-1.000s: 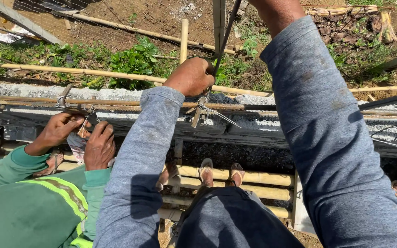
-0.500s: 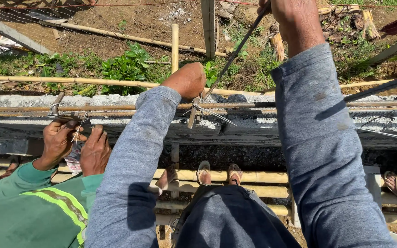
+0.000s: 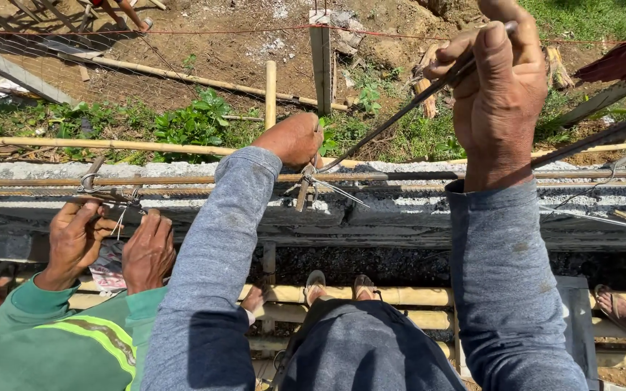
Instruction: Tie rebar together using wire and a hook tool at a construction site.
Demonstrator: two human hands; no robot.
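Biggest worry is footing on the bamboo poles (image 3: 400, 295) at 6 o'clock — a slip would yank everything. Right hand (image 3: 498, 94) is fisted around the long rod (image 3: 393, 123) at 1 o'clock, left hand (image 3: 295, 139) closed over the wire tie (image 3: 311, 181) on the rebar (image 3: 429, 176) dead centre — overtwisting could snap the wire.

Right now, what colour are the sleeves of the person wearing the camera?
Grey-blue sleeves, seen best in the head view; the co-worker's sleeve is green.

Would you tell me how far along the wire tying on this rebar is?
Done: a thin wire tie already loops the rusty horizontal rebar. In hand: the left hand holds the joint, the right hand pulls a dark steel tying hook. Left: loose wire tails remain untwisted.
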